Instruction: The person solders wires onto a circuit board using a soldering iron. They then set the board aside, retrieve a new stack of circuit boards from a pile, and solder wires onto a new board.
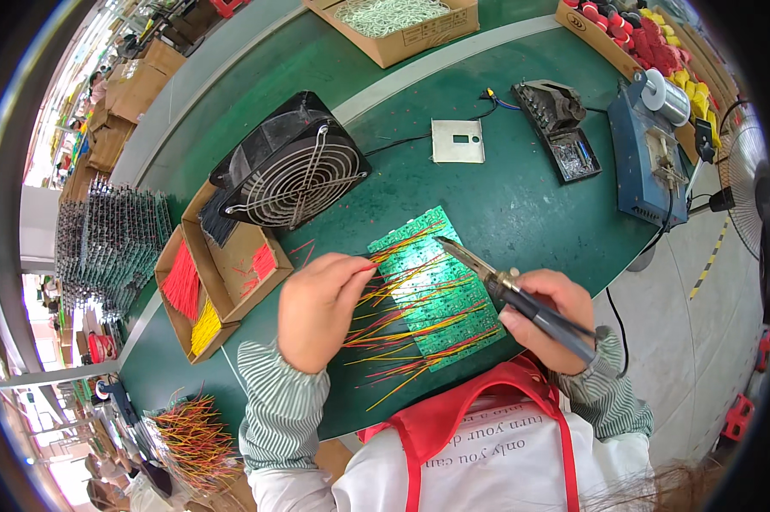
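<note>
The bench (522, 205) has a green top with a pale stripe. Directly on it lie a green circuit board panel (432, 286) with red and yellow wires, a black fan (289, 166), cardboard boxes of wires (206, 290), a metal plate (457, 141), a black tray (573, 154) and a blue machine (645, 158).

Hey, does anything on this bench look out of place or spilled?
A few loose red wires lie on the green table between the cardboard tray and the circuit boards, outside the tray. Otherwise nothing stands out: the right hand holds the soldering iron, the left hand pinches a wire.
</note>
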Tool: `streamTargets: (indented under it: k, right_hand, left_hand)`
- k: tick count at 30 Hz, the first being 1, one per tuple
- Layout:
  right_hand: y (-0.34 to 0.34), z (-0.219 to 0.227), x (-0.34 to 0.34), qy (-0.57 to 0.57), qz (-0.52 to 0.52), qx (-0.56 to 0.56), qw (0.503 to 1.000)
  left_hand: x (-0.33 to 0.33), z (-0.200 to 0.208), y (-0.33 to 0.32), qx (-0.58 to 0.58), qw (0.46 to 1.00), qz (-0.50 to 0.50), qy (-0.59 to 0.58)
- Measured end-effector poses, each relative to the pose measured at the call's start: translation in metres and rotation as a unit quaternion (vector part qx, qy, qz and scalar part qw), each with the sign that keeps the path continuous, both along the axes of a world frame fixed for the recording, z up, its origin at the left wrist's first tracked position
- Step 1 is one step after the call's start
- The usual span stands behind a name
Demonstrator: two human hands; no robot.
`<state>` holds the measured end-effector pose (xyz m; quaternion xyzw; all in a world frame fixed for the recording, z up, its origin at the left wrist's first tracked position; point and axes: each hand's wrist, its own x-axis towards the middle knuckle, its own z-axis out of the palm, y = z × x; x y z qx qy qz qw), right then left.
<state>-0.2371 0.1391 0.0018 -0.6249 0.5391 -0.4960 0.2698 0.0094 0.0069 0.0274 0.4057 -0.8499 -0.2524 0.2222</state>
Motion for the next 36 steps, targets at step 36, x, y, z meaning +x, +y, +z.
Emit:
streamTargets:
  k: [36]
  right_hand:
    - [-0.064,0.003,0.017,-0.141,-0.01,0.217,0.966]
  left_hand:
    - [0.005,-0.045,-0.034,0.139,0.988,-0.022,-0.062]
